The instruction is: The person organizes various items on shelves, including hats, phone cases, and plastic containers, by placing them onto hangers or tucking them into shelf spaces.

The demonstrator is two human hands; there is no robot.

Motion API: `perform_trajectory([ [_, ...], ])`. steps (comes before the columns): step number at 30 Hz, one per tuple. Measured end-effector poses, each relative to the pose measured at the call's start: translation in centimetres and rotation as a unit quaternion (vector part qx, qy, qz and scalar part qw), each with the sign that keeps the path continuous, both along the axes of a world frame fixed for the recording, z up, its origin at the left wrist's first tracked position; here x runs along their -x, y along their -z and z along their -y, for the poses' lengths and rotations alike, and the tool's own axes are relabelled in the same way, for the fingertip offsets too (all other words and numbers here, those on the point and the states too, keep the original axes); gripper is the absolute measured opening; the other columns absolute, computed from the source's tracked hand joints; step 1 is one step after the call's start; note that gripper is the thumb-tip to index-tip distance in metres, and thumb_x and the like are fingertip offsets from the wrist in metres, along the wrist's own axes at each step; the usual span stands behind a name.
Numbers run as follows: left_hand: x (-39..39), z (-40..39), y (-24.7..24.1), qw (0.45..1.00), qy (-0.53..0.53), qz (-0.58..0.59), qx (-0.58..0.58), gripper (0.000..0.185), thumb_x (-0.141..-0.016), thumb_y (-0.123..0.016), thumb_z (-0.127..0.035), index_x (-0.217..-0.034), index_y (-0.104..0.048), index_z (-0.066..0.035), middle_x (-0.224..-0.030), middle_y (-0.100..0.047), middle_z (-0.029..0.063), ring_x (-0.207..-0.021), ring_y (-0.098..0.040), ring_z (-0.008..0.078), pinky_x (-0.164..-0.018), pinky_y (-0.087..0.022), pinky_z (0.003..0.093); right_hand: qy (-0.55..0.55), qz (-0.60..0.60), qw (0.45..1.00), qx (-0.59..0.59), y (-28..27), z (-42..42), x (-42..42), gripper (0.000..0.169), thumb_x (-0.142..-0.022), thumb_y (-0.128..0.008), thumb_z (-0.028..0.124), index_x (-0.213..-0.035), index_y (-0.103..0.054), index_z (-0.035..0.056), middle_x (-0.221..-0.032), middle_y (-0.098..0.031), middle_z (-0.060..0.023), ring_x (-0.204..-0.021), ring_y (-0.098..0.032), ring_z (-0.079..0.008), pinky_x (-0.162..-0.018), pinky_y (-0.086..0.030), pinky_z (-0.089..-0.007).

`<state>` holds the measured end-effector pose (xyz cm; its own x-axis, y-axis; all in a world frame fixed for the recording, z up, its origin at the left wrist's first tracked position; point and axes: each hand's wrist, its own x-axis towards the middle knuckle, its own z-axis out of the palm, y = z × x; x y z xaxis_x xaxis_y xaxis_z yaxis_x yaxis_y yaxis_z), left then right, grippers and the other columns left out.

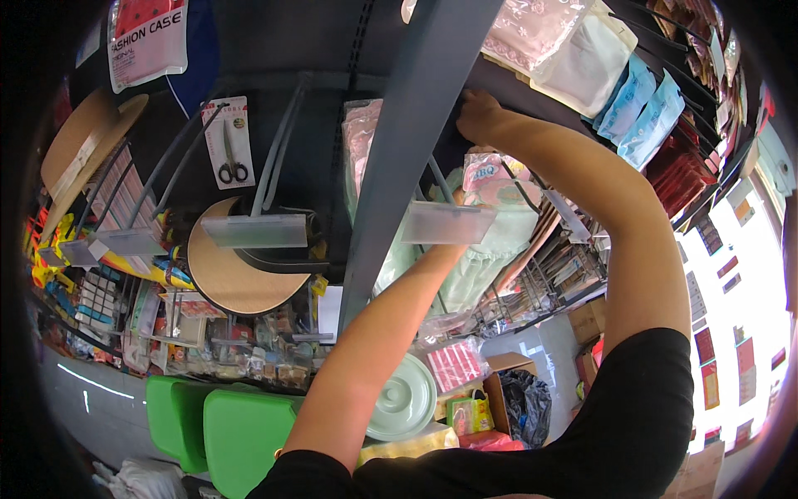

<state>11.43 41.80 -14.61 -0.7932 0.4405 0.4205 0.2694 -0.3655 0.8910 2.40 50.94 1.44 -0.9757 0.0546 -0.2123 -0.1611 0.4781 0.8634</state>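
Both my arms reach into a shop display rack with hooks. My right hand (479,118) is up at the dark back panel (517,84), beside a grey upright post (418,143). Its fingers are curled, and whether they grip anything is unclear. Just below it hangs a clear-bagged pale green frilled fabric item (492,265) with a pink header card (486,171) bearing writing. My left hand (459,197) is at this bag, mostly hidden behind a clear plastic label holder (447,223); its grip cannot be seen.
Left of the post hang carded scissors (230,143), a sun visor (243,268) and a straw hat (87,156). Bagged pink lace goods (530,28) and blue packets (648,118) hang to the right. Below stand green bins (246,436), a pale round lid (399,396) and an open carton (495,402).
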Motion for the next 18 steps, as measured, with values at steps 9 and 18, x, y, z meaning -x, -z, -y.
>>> perform_trajectory([
  [9, 2.4, -4.2, 4.4, 0.987, -0.105, -0.098, 0.069, 0.051, -0.079, -0.066, -0.028, -0.120, -0.051, -0.001, -0.107, -0.062, 0.0179, -0.099, -0.057, 0.0317, -0.089, -0.041, 0.0391, 0.095, 0.109, 0.988, 0.060, -2.9, 4.4, -2.4, 0.035, -0.083, -0.047, 0.014, -0.112, -0.063, 0.0023, -0.119, -0.058, -0.0184, -0.116, -0.052, -0.0291, -0.096, -0.040, -0.0409],
  [18, 0.4, -3.3, 2.6, 0.992, -0.074, -0.076, 0.062, 0.045, -0.081, -0.065, -0.026, -0.116, -0.054, -0.001, -0.109, -0.060, 0.0185, -0.102, -0.056, 0.0311, -0.091, -0.039, 0.0384, 0.050, -0.007, 0.964, 0.260, -6.4, 1.6, -7.9, 0.047, -0.074, -0.048, 0.007, -0.119, -0.057, 0.0035, -0.112, -0.059, -0.0227, -0.115, -0.049, -0.0352, -0.096, -0.040, -0.0424],
])
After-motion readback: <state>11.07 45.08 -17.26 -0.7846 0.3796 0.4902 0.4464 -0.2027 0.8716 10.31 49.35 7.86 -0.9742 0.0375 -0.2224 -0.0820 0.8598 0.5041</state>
